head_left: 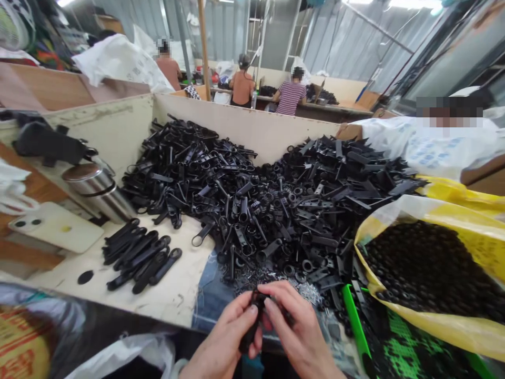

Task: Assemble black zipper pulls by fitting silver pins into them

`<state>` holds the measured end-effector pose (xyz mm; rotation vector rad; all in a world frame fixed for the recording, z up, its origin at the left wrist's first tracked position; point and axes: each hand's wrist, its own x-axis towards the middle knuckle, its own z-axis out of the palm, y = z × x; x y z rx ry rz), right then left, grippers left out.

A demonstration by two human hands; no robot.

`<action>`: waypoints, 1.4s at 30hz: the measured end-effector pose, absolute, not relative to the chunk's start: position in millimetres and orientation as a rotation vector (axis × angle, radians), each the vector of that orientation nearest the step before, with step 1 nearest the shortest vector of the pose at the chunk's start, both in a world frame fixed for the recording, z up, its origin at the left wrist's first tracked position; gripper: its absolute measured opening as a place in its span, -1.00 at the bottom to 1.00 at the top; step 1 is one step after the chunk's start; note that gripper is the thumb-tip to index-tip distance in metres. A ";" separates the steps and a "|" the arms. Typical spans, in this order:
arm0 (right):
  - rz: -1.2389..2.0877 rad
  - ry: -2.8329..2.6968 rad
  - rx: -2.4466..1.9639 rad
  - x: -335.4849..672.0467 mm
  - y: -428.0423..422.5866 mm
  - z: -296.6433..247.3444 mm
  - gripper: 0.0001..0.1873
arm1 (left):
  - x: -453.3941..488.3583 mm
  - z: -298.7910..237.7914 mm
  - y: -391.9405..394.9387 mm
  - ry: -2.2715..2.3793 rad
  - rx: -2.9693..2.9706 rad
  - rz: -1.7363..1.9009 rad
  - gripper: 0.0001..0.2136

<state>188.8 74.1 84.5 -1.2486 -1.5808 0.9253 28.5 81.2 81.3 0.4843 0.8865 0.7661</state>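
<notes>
My left hand (225, 339) and my right hand (296, 329) meet at the bottom centre, both pinched on one black plastic part (254, 316) held between them. Just beyond my fingers lies a small heap of silvery metal bits (272, 279). Behind that rises a big pile of black plastic parts (260, 195) filling the worktable. To the left, a neat row of assembled black pieces (138, 255) lies on the pale tabletop (177, 295).
A yellow bag of small black rings (430, 268) sits at the right. A steel flask (100, 192) and a white phone (55, 226) lie at the left. A person in white leans at the far right; three people work at a back table.
</notes>
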 end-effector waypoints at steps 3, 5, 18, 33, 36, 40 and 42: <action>0.920 -1.599 -1.203 183.8 67.3 80.8 -0.70 | 25.8 86.9 73.3 0.875 0.535 0.724 -0.48; 0.899 -1.616 -1.217 185.6 66.4 78.8 -0.70 | 22.2 89.8 69.0 0.883 0.595 0.695 -0.50; 0.663 -1.932 -1.112 196.2 62.4 80.0 -0.64 | 8.3 88.1 52.4 1.085 0.937 0.556 -0.64; 0.765 -2.037 -1.084 204.8 65.9 87.7 -0.77 | 6.3 93.4 47.9 1.317 1.065 0.537 -0.70; 0.809 -2.036 -1.063 205.7 64.9 86.0 -0.78 | 6.0 97.2 49.3 1.305 1.172 0.455 -0.72; 0.874 -2.023 -1.050 206.1 63.4 84.0 -0.76 | 6.6 103.7 52.4 1.293 1.254 0.393 -0.77; 0.908 -2.004 -1.043 206.3 63.4 82.4 -0.75 | 7.2 105.3 52.9 1.272 1.267 0.397 -0.77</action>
